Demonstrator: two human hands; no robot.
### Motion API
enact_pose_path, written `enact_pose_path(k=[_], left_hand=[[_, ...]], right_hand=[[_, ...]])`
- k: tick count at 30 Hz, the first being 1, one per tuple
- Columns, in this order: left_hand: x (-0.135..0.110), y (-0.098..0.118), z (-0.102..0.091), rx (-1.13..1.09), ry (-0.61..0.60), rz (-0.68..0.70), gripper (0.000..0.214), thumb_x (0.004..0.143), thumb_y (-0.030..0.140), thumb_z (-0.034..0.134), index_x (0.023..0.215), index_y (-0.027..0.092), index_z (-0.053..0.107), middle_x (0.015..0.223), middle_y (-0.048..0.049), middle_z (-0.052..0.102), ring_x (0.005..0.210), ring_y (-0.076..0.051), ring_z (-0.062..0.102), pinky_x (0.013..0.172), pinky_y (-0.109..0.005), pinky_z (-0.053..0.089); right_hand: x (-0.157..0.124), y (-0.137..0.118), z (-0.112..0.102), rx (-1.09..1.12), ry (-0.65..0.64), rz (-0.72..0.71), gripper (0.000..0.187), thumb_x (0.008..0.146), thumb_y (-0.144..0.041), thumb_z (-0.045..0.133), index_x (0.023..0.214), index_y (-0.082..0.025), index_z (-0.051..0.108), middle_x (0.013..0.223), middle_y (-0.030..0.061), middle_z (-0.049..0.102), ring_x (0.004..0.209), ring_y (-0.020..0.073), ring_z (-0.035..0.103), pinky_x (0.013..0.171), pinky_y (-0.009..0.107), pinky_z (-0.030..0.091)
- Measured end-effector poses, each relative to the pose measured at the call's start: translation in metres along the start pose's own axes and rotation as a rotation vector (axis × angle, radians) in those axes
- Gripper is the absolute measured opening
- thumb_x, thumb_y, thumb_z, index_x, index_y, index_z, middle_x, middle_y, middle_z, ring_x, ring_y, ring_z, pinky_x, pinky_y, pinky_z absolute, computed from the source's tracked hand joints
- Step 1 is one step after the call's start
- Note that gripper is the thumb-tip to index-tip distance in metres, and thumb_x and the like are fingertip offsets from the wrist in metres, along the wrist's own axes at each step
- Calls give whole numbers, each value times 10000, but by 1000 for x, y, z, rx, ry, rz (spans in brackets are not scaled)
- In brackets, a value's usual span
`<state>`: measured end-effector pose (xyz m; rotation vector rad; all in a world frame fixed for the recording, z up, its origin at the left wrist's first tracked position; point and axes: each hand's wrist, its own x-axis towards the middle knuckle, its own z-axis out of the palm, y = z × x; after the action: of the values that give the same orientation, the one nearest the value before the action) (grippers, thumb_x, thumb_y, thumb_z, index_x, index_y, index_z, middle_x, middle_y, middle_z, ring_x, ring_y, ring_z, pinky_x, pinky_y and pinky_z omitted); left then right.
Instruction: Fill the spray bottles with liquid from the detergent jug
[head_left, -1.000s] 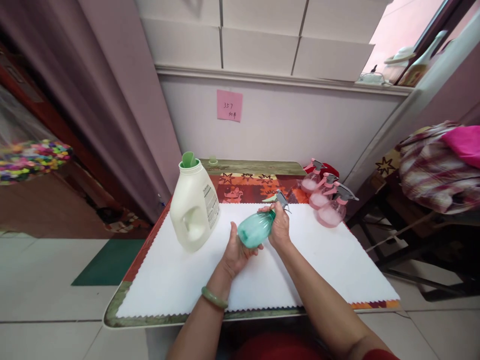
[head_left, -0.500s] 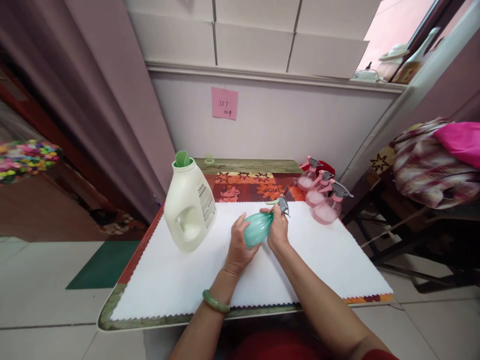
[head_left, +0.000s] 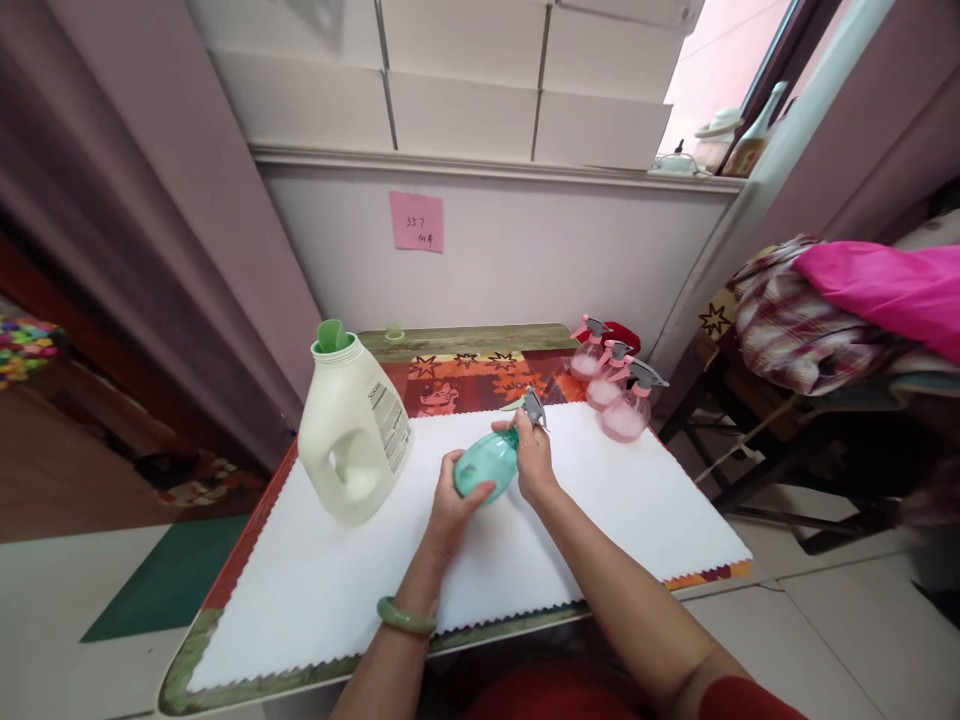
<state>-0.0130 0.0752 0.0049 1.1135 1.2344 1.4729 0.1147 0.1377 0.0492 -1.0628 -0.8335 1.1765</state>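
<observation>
A green translucent spray bottle (head_left: 487, 466) is held tilted above the white cloth (head_left: 315, 600), its grey trigger head (head_left: 535, 407) pointing up and away to the right. My left hand (head_left: 451, 500) wraps round the bottle's rounded body, with the thumb across its near side. Up at the neck, my right hand (head_left: 533, 455) grips just below the trigger head. To the left stands a large cream detergent jug (head_left: 356, 430) with a green spout in its open mouth. Three pink spray bottles with grey triggers, such as the nearest spray bottle (head_left: 626, 415), stand at the back right.
A small green cap (head_left: 394, 331) sits on the table's back edge, by the wall. Behind the pink bottles lies a red object (head_left: 619, 335). Clothes (head_left: 787, 310) are piled on a dark stand at the right. A pink note (head_left: 417, 222) is on the wall.
The view has shifted, so everything appears further left. The green bottle has turned in my left hand, whose thumb now lies across its near side. My right hand stays at the neck.
</observation>
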Motion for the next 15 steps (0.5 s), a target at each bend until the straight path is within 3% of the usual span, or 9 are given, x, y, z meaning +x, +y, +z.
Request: enact_pose_path(k=[2, 4, 6, 10, 15], left_hand=[[0, -1, 1, 206, 73, 157, 730, 555, 434, 907, 1158, 220, 555, 1107, -61, 635, 1001, -261, 638, 898, -409, 532], [0, -3, 2, 378, 116, 313, 743, 579, 418, 887, 1199, 228, 526, 1165, -82, 624, 1070, -286, 635, 959, -450, 512], [0, -5, 3, 467, 145, 411, 767, 614, 427, 869, 1248, 231, 485, 1207, -103, 612, 1104, -298, 637, 978, -468, 509], [2, -10, 1, 535, 216, 469, 823, 622, 481, 871, 1272, 219, 440, 1197, -112, 586, 1083, -302, 643, 940, -471, 536], [1, -20, -1, 610, 163, 535, 854, 579, 526, 891, 1243, 204, 462, 1184, -123, 578, 1113, -337, 630, 965, -525, 532]], right_hand=[[3, 1, -2, 19, 24, 45, 506, 847, -713, 564, 781, -214, 607, 792, 77, 784, 720, 238, 714, 677, 335, 541], [3, 2, -4, 28, 24, 59, 503, 858, -721, 529, 816, -222, 578, 798, 74, 778, 741, 239, 720, 695, 341, 551], [-1, 3, -5, 23, 15, 65, 477, 820, -696, 609, 884, -224, 586, 860, 66, 776, 813, 238, 727, 739, 337, 556], [-19, 12, -5, -154, -18, 42, 681, 597, -526, 886, 1122, -231, 567, 1008, 42, 746, 937, 240, 710, 827, 336, 555], [-29, 16, -15, -374, -69, 11, 691, 601, -578, 870, 1113, -230, 564, 1014, 50, 728, 924, 252, 702, 814, 360, 553]])
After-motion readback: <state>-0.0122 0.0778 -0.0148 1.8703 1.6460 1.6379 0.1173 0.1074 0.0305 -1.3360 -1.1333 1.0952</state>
